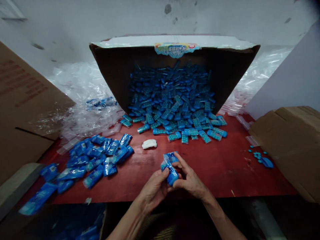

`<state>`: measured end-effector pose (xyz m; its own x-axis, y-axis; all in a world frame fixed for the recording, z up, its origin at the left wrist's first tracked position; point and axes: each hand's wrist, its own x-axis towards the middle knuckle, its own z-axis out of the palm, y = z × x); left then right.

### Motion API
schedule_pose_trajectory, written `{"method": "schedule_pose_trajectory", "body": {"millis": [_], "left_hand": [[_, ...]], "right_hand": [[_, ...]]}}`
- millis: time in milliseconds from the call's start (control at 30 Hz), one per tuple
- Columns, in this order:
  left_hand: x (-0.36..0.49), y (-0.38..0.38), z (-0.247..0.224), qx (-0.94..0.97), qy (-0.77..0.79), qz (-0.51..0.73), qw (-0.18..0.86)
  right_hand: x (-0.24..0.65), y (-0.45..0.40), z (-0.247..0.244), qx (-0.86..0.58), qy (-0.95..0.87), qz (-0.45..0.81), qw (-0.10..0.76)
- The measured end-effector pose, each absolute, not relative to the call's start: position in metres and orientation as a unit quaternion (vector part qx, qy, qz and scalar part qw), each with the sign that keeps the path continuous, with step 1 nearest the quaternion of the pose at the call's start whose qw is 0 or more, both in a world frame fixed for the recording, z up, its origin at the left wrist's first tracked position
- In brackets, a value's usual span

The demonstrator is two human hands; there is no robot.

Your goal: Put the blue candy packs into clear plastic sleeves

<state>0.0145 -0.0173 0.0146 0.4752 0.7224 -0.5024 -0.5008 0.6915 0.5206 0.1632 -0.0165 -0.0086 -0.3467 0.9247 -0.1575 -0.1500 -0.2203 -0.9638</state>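
Observation:
Near the front edge of the red table, both my hands are closed on one blue packet (172,173) with a clear, crinkled top. My left hand (155,185) grips it from the left, thumb on its face. From the right, my right hand (192,182) pinches its lower part, with the index finger stretched along the top edge. The fingers behind the packet are partly hidden. On the left of the table lies a loose pile of similar blue packets (110,166). Behind my hands, small clear containers of blue beads (175,116) spill from a cardboard box.
The tipped cardboard box (105,66) opens toward me. A crumpled white wad (149,144) lies on the red table (220,166). Clear plastic wrappers (80,86) heap at left. Loose blue beads (257,155) and a blue cap (267,162) lie beside a brown carton (287,146) at right.

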Motion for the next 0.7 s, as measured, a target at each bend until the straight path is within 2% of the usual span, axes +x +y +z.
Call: {"method": "schedule_pose_trajectory", "body": {"millis": [133, 467, 700], "left_hand": [[0.015, -0.021, 0.015, 0.144, 0.343, 0.376, 0.849], [0.025, -0.025, 0.011, 0.151, 0.348, 0.423, 0.823], [0.016, -0.025, 0.012, 0.162, 0.336, 0.382, 0.845]], "right_hand": [[0.163, -0.018, -0.011, -0.368, -0.430, 0.707, 0.424], [0.162, -0.021, -0.005, -0.398, -0.455, 0.685, 0.407], [0.162, -0.021, -0.004, -0.387, -0.424, 0.712, 0.405]]}}
